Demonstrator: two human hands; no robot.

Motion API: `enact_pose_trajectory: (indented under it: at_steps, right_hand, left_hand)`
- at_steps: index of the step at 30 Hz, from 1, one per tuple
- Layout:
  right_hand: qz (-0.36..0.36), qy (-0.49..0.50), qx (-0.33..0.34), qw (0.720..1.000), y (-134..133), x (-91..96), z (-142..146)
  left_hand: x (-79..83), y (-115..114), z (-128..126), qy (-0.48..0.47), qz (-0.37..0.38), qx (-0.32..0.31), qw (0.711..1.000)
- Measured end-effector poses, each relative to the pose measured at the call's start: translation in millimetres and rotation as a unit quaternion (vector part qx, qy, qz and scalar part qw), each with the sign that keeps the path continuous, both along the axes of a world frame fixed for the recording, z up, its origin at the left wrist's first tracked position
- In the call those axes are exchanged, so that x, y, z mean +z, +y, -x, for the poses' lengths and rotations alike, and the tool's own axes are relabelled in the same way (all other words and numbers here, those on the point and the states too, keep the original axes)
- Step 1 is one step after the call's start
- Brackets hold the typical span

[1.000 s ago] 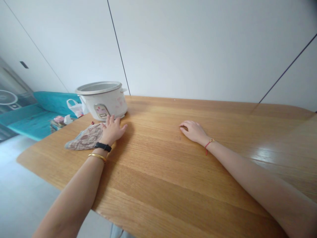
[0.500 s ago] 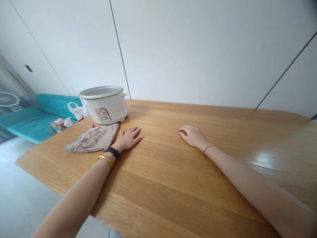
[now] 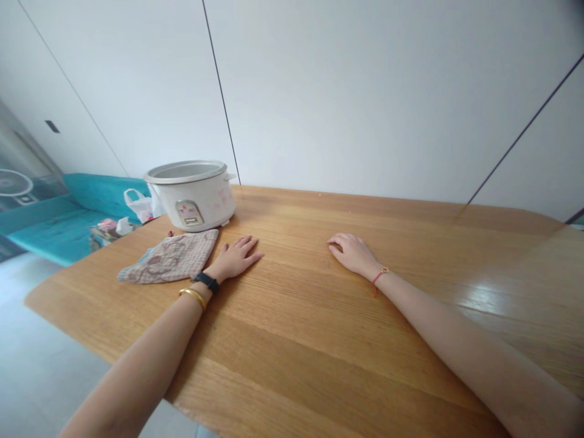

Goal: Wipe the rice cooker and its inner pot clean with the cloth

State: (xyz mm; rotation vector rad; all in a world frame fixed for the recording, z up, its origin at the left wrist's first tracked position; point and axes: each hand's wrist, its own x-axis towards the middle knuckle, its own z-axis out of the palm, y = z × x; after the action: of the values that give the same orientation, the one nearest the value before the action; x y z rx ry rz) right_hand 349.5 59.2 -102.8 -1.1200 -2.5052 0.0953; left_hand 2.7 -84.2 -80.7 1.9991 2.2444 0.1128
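Observation:
My left hand [image 3: 235,257] lies palm down on the wooden table [image 3: 292,340], fingers spread, holding nothing. Its wrist, with a black band and a gold bangle, is beside a folded checked cloth [image 3: 171,258]. Just behind the cloth stands a white rice cooker [image 3: 194,198] without a lid, a switch panel on its front. Only the upper inner wall of the cooker shows; its bottom is hidden. To the right, my right hand [image 3: 353,252] rests on the bare wood, loosely curved, with a gap between thumb and fingers and nothing visible in it.
White wall panels [image 3: 365,97] rise behind the table's far edge. Left of the table is a turquoise sofa [image 3: 45,228], with a white plastic bag [image 3: 139,205] and small items near it. A fan [image 3: 13,182] stands at the far left. A tiny red object [image 3: 170,233] lies by the cloth.

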Motion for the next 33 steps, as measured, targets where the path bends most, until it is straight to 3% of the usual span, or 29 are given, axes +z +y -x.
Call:
enact_pose_trajectory:
  at_steps: [8,33]
  right_hand:
    - [0.0,0.003,-0.002,1.0,0.5,-0.9,-0.2]
    - [-0.005,-0.005,-0.002,1.0,0.1,0.2,-1.5]
  left_hand:
    - [0.0,-0.7,-0.5,-0.024,-0.042,0.002,0.999]
    - [-4.3,1.1,3.6,-0.007,-0.017,-0.002,1.0]
